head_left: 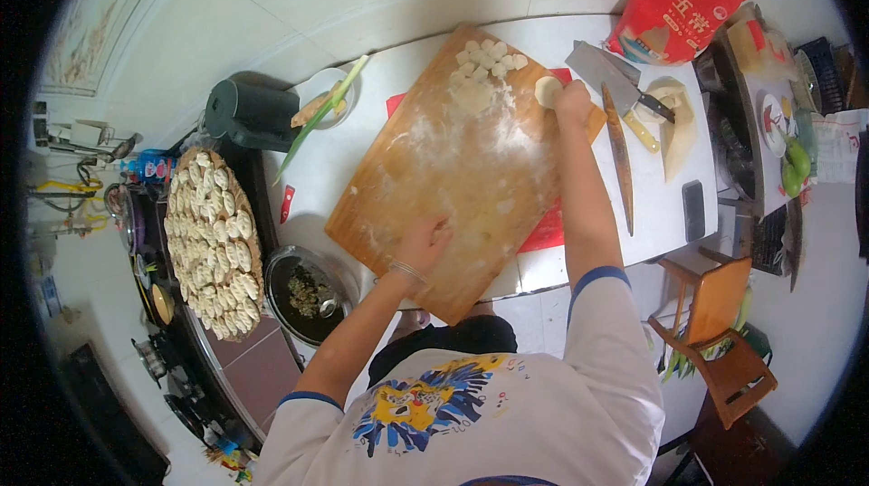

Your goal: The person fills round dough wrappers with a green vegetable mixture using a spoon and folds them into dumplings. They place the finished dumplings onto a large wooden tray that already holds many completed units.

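Observation:
A floured wooden board (425,156) lies at a slant on the white table. At its far right corner my right hand (570,104) pinches the edge of a round dough wrapper (547,91). Cut dough pieces (489,57) and a flat pile of wrappers (471,97) lie left of that hand. My left hand (425,242) is low over the near part of the board, fingers loosely bent, with nothing visible in it. A metal bowl (282,271) of dark green filling (306,294) with a spoon (328,307) stands to its left.
At left, a round tray (217,332) bears many shaped dumplings (213,233). A dark green container (240,115) and a plate with a green onion (312,128) stand behind. Right of the board lie a cleaver (605,68), a wooden rolling pin (619,160) and a phone (693,211).

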Action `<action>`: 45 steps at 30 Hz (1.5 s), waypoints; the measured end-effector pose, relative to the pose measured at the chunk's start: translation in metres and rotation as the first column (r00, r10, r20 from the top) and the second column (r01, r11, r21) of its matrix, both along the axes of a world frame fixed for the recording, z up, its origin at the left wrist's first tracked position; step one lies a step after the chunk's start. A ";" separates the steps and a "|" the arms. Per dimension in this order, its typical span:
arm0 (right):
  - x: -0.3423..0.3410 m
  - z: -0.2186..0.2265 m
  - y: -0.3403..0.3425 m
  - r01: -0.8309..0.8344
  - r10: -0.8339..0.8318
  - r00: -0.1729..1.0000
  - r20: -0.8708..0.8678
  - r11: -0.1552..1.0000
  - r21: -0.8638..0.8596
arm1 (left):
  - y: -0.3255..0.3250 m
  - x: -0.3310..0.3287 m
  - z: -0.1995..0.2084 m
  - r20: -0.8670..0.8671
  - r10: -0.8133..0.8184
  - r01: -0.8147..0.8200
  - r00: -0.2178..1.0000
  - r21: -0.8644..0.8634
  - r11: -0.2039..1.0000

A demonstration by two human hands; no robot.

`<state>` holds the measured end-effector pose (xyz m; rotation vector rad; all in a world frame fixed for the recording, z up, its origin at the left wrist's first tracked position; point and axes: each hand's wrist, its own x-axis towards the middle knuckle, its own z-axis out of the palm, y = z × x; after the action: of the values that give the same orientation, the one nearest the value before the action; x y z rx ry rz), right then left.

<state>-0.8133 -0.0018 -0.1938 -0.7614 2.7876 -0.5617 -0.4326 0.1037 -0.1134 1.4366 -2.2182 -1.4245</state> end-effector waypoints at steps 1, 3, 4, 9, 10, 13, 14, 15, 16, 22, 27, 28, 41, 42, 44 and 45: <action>0.002 -0.001 0.002 -0.013 0.012 0.999 -0.045 1.000 -0.019 | 0.000 -0.003 0.003 0.010 0.004 -0.004 1.000 0.012 1.000; 0.007 0.000 0.007 -0.066 0.060 0.994 -0.094 0.996 -0.065 | 0.000 -0.004 0.004 -0.009 0.017 -0.017 1.000 0.033 0.999; 0.010 0.001 0.011 -0.106 0.097 0.990 -0.099 0.990 -0.093 | 0.000 -0.003 0.002 -0.037 0.027 -0.025 0.999 0.042 0.999; 0.081 0.051 0.042 -0.370 0.397 0.917 0.035 0.880 -0.297 | 0.010 0.017 0.005 -0.175 0.228 -0.176 0.958 0.269 0.947; 0.108 0.070 0.056 -0.473 0.509 0.860 0.034 0.821 -0.320 | 0.015 0.020 0.001 -0.251 0.374 -0.250 0.893 0.415 0.875; 0.192 0.122 0.098 -0.635 0.745 0.635 0.204 0.654 -0.412 | 0.012 0.050 -0.010 -0.328 0.462 -0.203 0.824 0.591 0.781; 0.222 0.135 0.112 -0.652 0.790 0.544 0.283 0.610 -0.450 | 0.014 0.064 -0.005 -0.405 0.517 -0.157 0.754 0.653 0.741; 0.250 0.147 0.125 -0.635 0.788 0.475 0.392 0.615 -0.467 | 0.015 0.075 0.008 -0.476 0.568 -0.095 0.671 0.704 0.703; 0.275 0.158 0.134 -0.612 0.776 0.408 0.482 0.624 -0.486 | 0.016 0.088 0.019 -0.547 0.605 -0.018 0.579 0.733 0.680; 0.420 0.170 0.166 -0.612 0.803 0.348 0.485 0.586 -0.531 | 0.048 0.217 0.046 -0.409 0.718 -0.023 0.563 0.861 0.509; 0.524 0.156 0.157 -0.946 0.973 0.217 -0.073 0.191 -0.263 | 0.078 0.350 0.043 -0.306 0.838 -0.190 0.452 0.885 0.426; 0.541 0.134 0.154 -0.980 0.988 0.111 -0.109 0.091 -0.176 | 0.084 0.374 0.040 -0.293 0.857 -0.224 0.423 0.883 0.413; 0.590 0.026 0.126 -0.782 0.935 -0.336 0.112 -0.343 0.521 | 0.127 0.492 0.012 -0.269 0.945 -0.175 0.184 0.938 0.300; 0.587 0.012 0.126 -0.798 0.932 -0.347 0.110 -0.354 0.488 | 0.127 0.494 0.012 -0.279 0.942 -0.158 0.187 0.938 0.309; 0.586 0.003 0.126 -0.771 0.919 -0.374 0.121 -0.381 0.510 | 0.127 0.500 0.012 -0.295 0.936 -0.128 0.191 0.938 0.322; 0.587 0.003 0.126 -0.759 0.913 -0.388 0.127 -0.394 0.519 | 0.128 0.502 0.015 -0.288 0.938 -0.142 0.196 0.938 0.317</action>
<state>-0.2260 0.1238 -0.1907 -2.7388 1.0028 0.6620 0.0689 0.2314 -0.0988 1.0560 -0.1401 -2.0633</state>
